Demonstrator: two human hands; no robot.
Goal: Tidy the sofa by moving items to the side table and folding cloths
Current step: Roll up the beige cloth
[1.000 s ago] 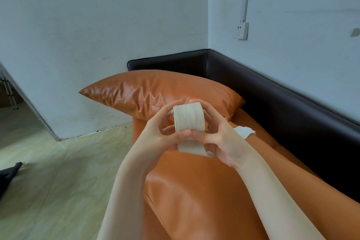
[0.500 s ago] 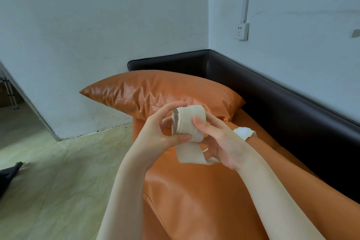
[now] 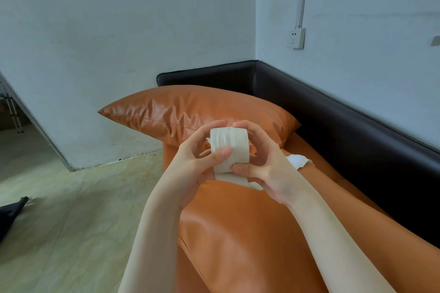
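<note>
- Since half a second ago both hands have turned the cloth roll (image 3: 229, 145) so its ribbed cream band faces me again.
- My left hand (image 3: 192, 164) pinches it with thumb on front; my right hand (image 3: 266, 166) is closed on its right side and the loose tail below.
- It hangs above the orange sofa seat (image 3: 250, 233), near the front edge; no writing shows.
- Beyond: a white scrap (image 3: 297, 160), the cushion (image 3: 190, 114), then the dark backrest (image 3: 357, 140).

Two bare forearms, left hand (image 3: 190, 164), right hand (image 3: 269, 169), no sleeves.
</note>
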